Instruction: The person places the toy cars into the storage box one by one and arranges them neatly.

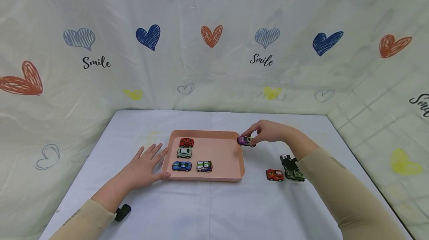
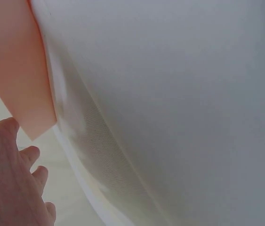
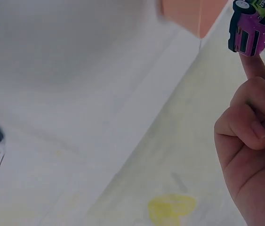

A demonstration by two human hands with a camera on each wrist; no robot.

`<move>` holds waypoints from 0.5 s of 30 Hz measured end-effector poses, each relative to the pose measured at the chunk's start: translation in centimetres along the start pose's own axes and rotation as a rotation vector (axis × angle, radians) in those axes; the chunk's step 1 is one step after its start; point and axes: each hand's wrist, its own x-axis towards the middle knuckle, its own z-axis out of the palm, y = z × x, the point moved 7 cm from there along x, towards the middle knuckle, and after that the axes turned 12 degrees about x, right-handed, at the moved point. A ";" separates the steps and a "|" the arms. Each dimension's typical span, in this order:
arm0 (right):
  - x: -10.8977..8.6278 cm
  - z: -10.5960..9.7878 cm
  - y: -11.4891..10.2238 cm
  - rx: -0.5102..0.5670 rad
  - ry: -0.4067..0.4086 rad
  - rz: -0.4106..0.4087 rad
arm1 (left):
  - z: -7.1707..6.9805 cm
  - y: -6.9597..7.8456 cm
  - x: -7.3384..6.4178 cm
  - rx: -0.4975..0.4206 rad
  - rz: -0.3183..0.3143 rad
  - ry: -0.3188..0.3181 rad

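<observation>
Right hand [image 1: 269, 131]: I see thumb and fingertips pinching one purple car [image 1: 245, 141], beside the tray's [image 1: 224, 161] far right corner. Left hand [image 1: 145, 169]: fingers spread apart, thumb at the tray's near left corner. Right of those fingers, inside the tray, I count: red car [image 1: 186, 142], pale green car [image 1: 184, 153], blue car [image 1: 181, 166], white patterned car [image 1: 204, 166]. Nearer than the right fingers: orange-red car [image 1: 275, 175], green car [image 1: 295, 175].

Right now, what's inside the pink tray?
In the pink tray: red car, pale green car, blue car, multicoloured car. Tray floor beneath them is covered. Right hand holds the purple car near the rim.
</observation>
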 end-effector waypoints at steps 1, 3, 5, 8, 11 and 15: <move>0.4 0.1 -0.2 0.000 -0.001 -0.004 | -0.1 0.0 0.0 -0.001 0.000 0.000; 1.2 0.3 -0.7 -0.005 -0.005 -0.010 | -0.2 0.1 0.0 -0.001 0.001 -0.001; 2.0 0.6 -1.2 -0.010 -0.008 -0.015 | -0.2 0.1 0.0 0.000 0.002 -0.002; 3.0 1.2 -2.2 -0.015 -0.012 -0.014 | -0.2 0.1 0.0 -0.004 0.004 0.006; 4.0 1.7 -3.1 -0.014 -0.015 -0.013 | -0.2 0.1 0.0 0.001 0.005 0.007; 5.2 2.5 -4.2 -0.017 -0.027 -0.011 | 0.0 0.1 0.0 0.010 0.002 -0.001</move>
